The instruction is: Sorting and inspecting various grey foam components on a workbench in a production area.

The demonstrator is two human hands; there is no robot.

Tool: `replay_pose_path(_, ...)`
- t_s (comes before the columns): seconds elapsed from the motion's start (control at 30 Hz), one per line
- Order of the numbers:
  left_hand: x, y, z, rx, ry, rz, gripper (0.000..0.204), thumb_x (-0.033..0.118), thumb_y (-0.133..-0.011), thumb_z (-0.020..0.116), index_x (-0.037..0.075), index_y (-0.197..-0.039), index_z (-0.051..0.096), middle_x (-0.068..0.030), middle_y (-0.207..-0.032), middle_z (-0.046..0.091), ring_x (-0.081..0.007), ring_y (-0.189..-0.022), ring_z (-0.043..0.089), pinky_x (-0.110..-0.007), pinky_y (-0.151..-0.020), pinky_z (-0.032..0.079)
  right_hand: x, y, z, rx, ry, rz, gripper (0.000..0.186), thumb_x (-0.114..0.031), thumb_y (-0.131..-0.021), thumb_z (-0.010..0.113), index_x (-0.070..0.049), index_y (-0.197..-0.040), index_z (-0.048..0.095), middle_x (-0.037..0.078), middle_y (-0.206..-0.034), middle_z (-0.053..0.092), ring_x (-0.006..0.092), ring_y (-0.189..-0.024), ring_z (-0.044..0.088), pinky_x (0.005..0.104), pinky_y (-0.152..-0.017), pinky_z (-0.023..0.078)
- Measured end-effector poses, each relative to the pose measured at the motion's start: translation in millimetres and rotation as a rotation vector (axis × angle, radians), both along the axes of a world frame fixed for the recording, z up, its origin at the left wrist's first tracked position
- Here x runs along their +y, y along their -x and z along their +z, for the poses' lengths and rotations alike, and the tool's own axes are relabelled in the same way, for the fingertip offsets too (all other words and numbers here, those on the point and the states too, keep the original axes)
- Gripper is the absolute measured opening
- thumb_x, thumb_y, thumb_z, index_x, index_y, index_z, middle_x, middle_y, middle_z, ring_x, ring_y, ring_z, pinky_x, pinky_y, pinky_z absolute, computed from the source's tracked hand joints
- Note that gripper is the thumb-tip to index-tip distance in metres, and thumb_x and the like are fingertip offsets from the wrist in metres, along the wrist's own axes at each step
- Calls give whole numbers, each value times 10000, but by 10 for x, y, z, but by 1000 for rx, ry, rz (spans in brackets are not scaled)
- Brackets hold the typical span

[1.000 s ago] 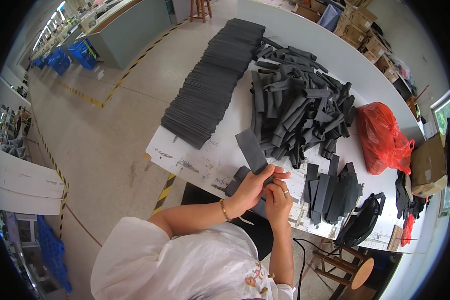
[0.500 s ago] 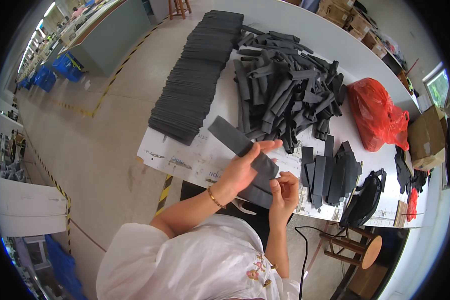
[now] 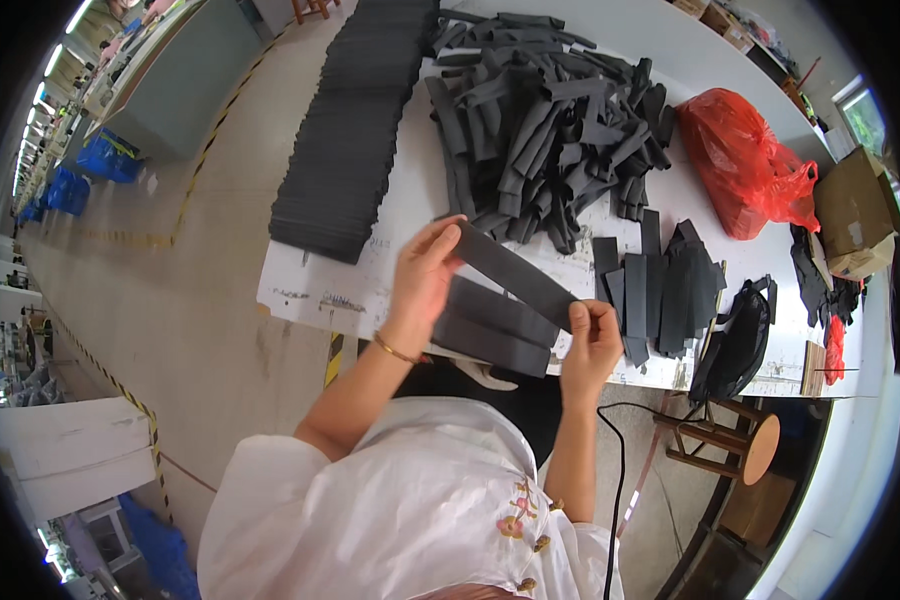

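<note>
A dark grey fabric strip (image 3: 510, 270) is stretched between my left hand (image 3: 425, 280), pinching its upper left end, and my right hand (image 3: 590, 340), pinching its lower right end. Beneath it, more flat dark strips (image 3: 490, 340) lie at the front edge of the white table (image 3: 320, 300). Just right of my right hand is a small stack of flat strips (image 3: 660, 290). Behind my hands lie a long, tightly layered row of strips (image 3: 335, 130) and a loose heap of folded dark strips (image 3: 550, 130).
A red plastic bag (image 3: 730, 160), cardboard box (image 3: 850, 215) and black bag (image 3: 732, 340) sit on the table's right. A wooden stool (image 3: 755, 445) and black cable (image 3: 618, 480) are below. Floor tape (image 3: 205, 140) runs left of the table, near blue bins (image 3: 110, 155).
My left hand has moved up and left to the strip's far end, and my hands have spread apart, laying the strip out diagonally between them. The view has shifted, with the table higher in frame.
</note>
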State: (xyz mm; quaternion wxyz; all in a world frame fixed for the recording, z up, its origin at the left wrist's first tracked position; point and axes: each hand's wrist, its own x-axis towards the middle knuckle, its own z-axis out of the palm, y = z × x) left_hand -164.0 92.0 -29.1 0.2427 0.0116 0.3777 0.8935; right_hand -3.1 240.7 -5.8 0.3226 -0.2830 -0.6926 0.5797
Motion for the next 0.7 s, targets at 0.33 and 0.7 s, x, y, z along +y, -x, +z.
replay_pose_path(0.33,-322,-20,-258,216,585,149,183,120,-938,612,-18,-1039,677,-49,-801,656,-93,-710,596,-223,-603,459,164,-271,-418,-270,213,83,230,-209,-920,675,16,-872,664,-48,-692,542,40,-627,428,205,-559,334)
replay_pose_path(0.7,263,1312,-648,279,798,85,241,163,-876,669,-40,-1004,685,-60,-779,672,-103,-586,594,-239,-522,495,261,-263,-552,-464,41,155,212,-212,-905,679,-2,-923,660,13,-684,562,106,-613,483,283,-571,398)
